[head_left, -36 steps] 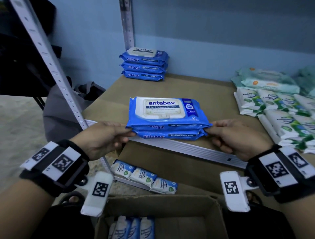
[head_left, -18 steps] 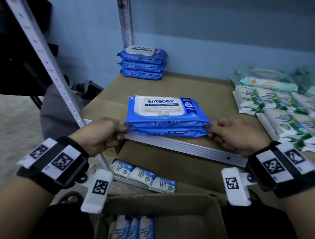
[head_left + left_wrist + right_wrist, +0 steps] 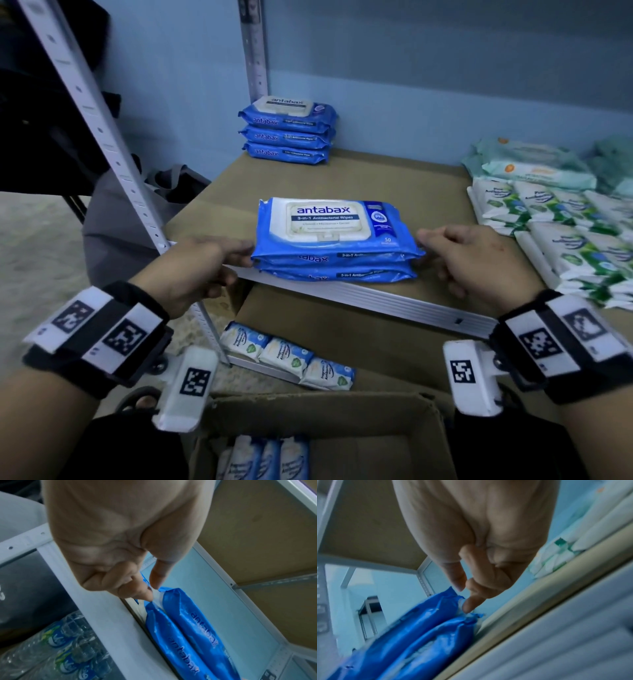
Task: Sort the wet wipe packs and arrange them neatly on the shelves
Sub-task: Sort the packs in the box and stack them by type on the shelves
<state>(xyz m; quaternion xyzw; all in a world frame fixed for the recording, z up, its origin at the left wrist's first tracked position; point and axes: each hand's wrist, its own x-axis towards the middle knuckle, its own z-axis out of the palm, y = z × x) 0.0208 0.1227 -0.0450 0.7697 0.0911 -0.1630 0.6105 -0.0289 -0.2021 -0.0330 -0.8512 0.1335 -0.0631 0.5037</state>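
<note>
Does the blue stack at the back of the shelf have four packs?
No, the back stack near the wall has three blue antabax packs lying one on another in the head view.

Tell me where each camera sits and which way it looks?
Head: sits on the person's head, looking forward and down at the brown shelf board; shows the left hand and right hand at the ends of two stacked blue antabax wipe packs.
Left wrist: sits on that wrist, looking along the hand; fingers pinch the packs' end seal.
Right wrist: looks along the right hand; fingertips touch the packs' other end.
All three share the blue packs.
</note>
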